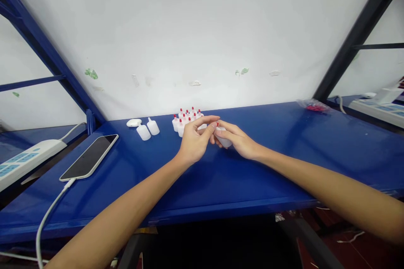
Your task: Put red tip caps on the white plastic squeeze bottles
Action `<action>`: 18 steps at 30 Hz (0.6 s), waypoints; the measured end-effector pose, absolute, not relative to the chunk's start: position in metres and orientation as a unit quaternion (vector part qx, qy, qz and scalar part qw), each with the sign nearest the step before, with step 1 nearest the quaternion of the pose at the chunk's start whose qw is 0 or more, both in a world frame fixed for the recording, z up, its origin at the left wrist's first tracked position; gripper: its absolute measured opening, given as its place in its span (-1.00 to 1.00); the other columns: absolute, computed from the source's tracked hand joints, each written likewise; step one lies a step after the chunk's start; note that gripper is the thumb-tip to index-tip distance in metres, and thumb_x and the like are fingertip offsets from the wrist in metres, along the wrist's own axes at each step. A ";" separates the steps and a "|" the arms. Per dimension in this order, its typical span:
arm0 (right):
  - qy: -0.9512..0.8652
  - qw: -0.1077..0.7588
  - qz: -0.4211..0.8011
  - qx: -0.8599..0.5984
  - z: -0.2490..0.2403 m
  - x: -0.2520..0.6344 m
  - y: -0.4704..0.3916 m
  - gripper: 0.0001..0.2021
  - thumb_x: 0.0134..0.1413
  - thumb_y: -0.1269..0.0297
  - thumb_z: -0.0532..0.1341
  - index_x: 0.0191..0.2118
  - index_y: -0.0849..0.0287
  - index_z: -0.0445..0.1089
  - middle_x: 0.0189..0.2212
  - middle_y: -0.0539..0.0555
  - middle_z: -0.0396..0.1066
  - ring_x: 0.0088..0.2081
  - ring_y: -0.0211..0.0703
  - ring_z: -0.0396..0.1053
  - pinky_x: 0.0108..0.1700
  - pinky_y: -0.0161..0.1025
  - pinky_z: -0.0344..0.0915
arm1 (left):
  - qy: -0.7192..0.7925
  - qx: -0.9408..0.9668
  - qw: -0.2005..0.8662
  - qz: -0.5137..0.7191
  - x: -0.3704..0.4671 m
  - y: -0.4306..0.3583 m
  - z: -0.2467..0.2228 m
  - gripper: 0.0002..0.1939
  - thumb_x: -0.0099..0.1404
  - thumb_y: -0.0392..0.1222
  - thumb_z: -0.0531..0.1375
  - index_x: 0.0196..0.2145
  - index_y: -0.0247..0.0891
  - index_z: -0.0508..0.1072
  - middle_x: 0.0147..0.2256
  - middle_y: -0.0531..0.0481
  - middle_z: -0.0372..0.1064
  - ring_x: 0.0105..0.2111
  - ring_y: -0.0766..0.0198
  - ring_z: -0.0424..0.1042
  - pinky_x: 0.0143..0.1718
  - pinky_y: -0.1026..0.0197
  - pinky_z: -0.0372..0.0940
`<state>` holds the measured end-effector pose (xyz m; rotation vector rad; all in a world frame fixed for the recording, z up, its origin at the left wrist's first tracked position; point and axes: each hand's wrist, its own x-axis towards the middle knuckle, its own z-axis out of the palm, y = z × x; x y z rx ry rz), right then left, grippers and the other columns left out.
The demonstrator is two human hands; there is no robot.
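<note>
One small white bottle (224, 139) is pinched in the right hand (238, 141) at mid table (284, 151), while its red cap (217, 125) is pinched by the left hand (195, 141). About ten red-capped bottles (187, 121) are clustered just behind; two uncapped bottles (147, 129) are laid to the left. A phone (90, 156) and a power strip (22, 164) are seen far left, below a white wall (202, 29).

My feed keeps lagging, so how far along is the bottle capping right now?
Done: a cluster of red-capped bottles stands upright at the back of the blue bench. In hand: the right hand grips one white bottle while the left hand has its fingers at a red cap on it. Left: two uncapped bottles lie to the left, and a bag of red caps lies at far right.
</note>
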<state>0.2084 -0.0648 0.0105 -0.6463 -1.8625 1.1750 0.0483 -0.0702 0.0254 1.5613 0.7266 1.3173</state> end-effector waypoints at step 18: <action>-0.607 0.417 0.612 -0.288 0.017 0.203 -0.071 -0.51 0.16 -0.15 0.04 -0.52 0.17 0.32 -0.67 0.00 0.26 -0.64 -0.27 0.17 -0.62 -0.31 0.06 | 0.306 0.687 0.365 0.549 0.049 -0.078 0.021 -0.82 0.20 -0.18 0.31 -0.26 -0.33 0.52 -0.50 0.02 0.47 -0.53 0.34 0.45 -0.46 0.29 0.35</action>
